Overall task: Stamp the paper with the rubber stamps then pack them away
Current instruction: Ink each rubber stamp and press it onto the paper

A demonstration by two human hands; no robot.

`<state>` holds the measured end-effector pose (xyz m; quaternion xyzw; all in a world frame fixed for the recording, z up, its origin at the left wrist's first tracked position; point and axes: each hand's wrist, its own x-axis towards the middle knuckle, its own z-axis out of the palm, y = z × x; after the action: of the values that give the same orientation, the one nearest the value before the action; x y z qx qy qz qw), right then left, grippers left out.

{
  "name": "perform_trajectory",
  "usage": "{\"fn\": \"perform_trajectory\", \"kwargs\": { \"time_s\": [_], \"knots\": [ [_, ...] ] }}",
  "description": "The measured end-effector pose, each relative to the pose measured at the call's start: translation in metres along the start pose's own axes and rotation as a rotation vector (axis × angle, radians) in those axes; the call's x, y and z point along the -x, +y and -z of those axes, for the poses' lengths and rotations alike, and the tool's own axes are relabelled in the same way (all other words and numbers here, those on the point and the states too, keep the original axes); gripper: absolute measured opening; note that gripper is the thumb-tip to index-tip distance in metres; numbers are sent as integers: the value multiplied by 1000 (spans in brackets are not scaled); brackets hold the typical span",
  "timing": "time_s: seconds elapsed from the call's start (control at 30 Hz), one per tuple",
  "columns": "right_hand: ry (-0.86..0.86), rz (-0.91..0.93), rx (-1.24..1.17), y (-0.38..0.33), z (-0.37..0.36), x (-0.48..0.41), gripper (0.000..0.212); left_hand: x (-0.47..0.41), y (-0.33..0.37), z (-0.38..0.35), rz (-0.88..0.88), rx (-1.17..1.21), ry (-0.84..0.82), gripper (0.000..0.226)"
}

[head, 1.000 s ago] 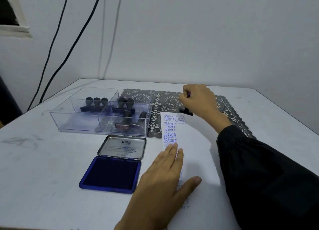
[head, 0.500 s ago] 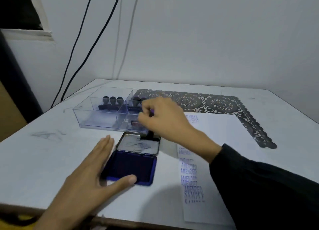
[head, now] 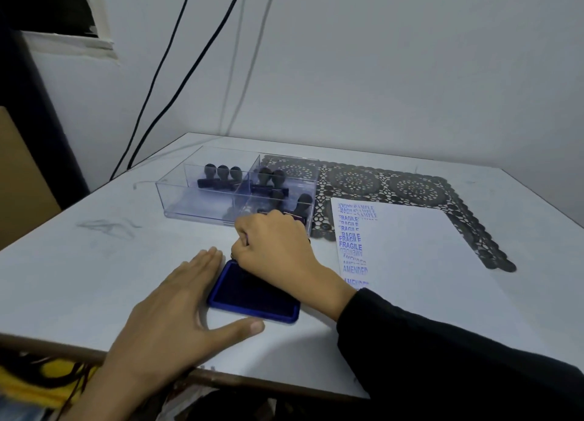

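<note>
Right grip point(head: 274, 247) is curled tight over the far end of the open blue ink pad point(head: 252, 297), fingers wrapped round a rubber stamp point(head: 246, 239) of which only a purple sliver shows between them. Left grip point(head: 177, 307) lies flat on the worktop point(head: 79, 262), fingers straight and holding nothing, just left of the pad, its thumb just before the pad's near edge. Just beyond the right grip stands the clear divided tray point(head: 177, 199) with more stamps point(head: 222, 176) in its compartments. To that grip's right lies the paper point(head: 426, 247), printed FRAGILE and AMENDED, partly over a dark lace mat point(head: 414, 188)
</note>
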<state>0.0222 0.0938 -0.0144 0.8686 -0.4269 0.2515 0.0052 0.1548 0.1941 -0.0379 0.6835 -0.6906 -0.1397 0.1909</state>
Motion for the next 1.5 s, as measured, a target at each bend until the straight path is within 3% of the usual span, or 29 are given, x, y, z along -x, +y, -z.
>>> {"fn": "perform_trajectory", "kwargs": {
  "time_s": [0.1,0.2,0.27,0.43,0.57,0.7,0.83,0.97,1.07,1.17,1.23,1.5],
  "knots": [
    [34,18,32,-2,1,3,29,0,0,0,5,-16,-3,123],
    [178,90,140,-3,-2,17,26,0,-1,-1,1,-29,1,123],
    [216,148,190,-4,-4,25,13,-1,-1,-1,1,-32,2,124],
    [210,151,192,-4,-3,27,12,-1,0,-1,-1,-17,15,124],
    [174,165,110,0,4,23,24,0,0,-1,-10,81,43,124],
    [182,33,-24,25,42,8,18,-2,11,0,-66,238,112,113],
    [165,-112,-41,87,79,-6,31,-4,51,-12,-223,340,150,99],
    [160,-199,-73,147,88,-9,32,-10,106,-42,-326,271,97,85],
    [111,-250,-19,173,83,-7,30,-21,132,-67,-359,218,20,87],
    [44,-234,61,187,73,-7,25,-32,135,-83,-386,52,130,83],
    [-8,-203,103,192,68,-7,25,-37,130,-92,-391,-68,73,77],
    [-78,-181,106,197,60,-12,32,-38,120,-112,-462,-198,241,73]
  ]
}}
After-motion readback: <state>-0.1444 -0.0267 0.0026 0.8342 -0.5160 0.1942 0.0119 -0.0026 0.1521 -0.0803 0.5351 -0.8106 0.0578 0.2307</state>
